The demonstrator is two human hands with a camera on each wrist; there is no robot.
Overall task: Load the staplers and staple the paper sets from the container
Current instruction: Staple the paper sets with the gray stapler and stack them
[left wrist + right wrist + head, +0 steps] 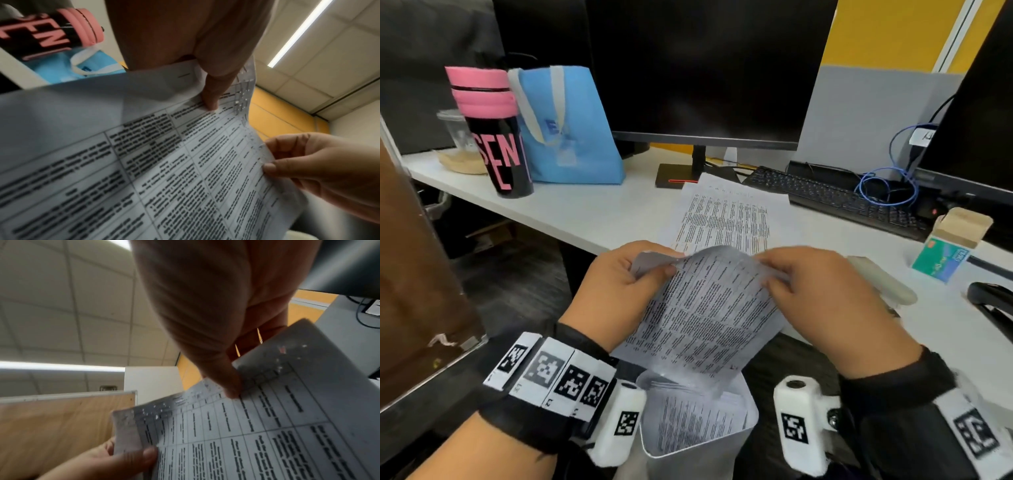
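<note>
A printed paper set [705,301] is held up between both hands over the desk's front edge. My left hand [654,270] pinches its top left corner, where the left wrist view shows a staple [184,75]. My right hand [770,270] pinches the top right edge. Below them a white container [688,466] holds more printed sheets. Another paper set [729,212] lies flat on the desk beyond. A beige stapler [883,281] lies just right of my right hand, a black stapler [993,301] at the right edge, and a green staple box [941,260] behind them.
A black tumbler with a pink lid [496,137] and a blue bag [571,130] stand at the back left. A monitor [705,68] and a keyboard [835,198] with a blue cable [887,185] fill the back. A wooden panel [421,274] stands on the left.
</note>
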